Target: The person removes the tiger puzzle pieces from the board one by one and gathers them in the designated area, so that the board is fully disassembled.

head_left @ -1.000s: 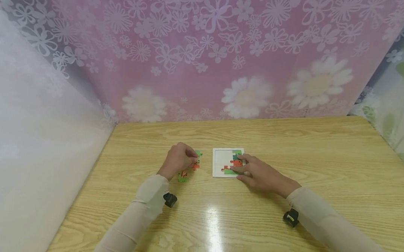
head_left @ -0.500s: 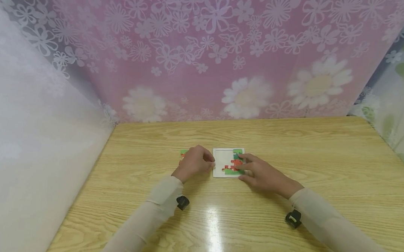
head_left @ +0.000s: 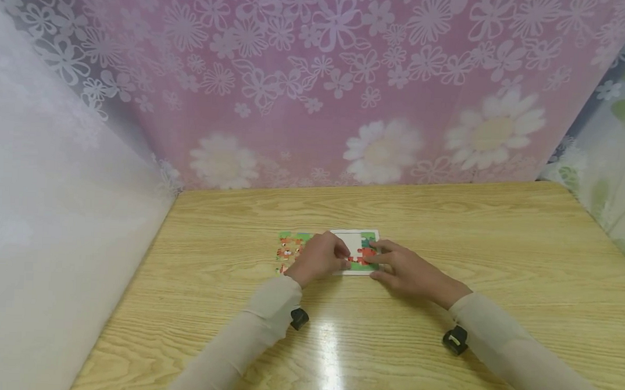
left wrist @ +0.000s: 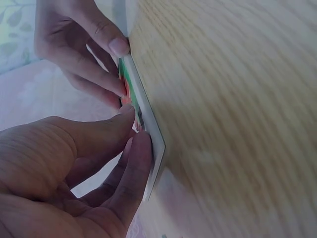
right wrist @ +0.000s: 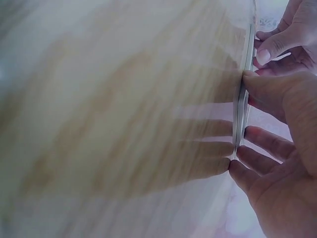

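A white puzzle tray [head_left: 354, 230] lies on the table, with green and red jigsaw pieces [head_left: 367, 254] along its right side and front right corner. Over the tray's front left part, my left hand [head_left: 317, 257] pinches a jigsaw piece, mostly hidden by the fingers. In the left wrist view, the left thumb [left wrist: 121, 121] and fingertips meet right at the tray edge [left wrist: 156, 141]. My right hand [head_left: 409, 270] rests on the tray's right side, its thumb at the front corner and fingers reaching over the placed pieces. The right wrist view shows the right fingers [right wrist: 267, 144] touching the tray rim.
Several loose jigsaw pieces [head_left: 285, 252] with orange and green print lie left of the tray, partly hidden by the left hand. The wooden table [head_left: 223, 331] meets a pink flowered curtain [head_left: 294, 136] behind and a white curtain [head_left: 55, 207] at left.
My left hand has moved right from the loose pieces to over the tray, carrying a jigsaw piece and uncovering the loose ones. The right hand has stayed almost still on the tray.
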### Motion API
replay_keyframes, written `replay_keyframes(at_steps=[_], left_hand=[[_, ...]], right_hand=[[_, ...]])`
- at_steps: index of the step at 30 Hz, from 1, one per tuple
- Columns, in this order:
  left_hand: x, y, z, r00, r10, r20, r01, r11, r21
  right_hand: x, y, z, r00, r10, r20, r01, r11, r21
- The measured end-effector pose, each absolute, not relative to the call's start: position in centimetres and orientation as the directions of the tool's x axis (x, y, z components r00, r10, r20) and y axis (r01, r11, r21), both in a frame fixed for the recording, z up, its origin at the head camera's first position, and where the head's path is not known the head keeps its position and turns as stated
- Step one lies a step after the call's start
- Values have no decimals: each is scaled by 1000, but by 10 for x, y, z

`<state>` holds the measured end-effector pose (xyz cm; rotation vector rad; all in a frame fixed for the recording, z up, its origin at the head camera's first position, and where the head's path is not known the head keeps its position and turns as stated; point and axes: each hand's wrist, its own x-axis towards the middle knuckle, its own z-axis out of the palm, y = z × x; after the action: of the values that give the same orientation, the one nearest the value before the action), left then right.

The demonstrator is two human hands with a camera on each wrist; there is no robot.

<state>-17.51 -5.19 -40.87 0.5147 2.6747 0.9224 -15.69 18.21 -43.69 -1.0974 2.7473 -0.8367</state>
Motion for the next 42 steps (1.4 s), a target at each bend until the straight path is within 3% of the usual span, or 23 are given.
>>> replay_keyframes(at_steps=[42], left_hand=[[-172,-45,-414,-929,354,-109,186,701,688]], right_hand=[[-155,181,-434,-765,-635,108,-582,609,-539]])
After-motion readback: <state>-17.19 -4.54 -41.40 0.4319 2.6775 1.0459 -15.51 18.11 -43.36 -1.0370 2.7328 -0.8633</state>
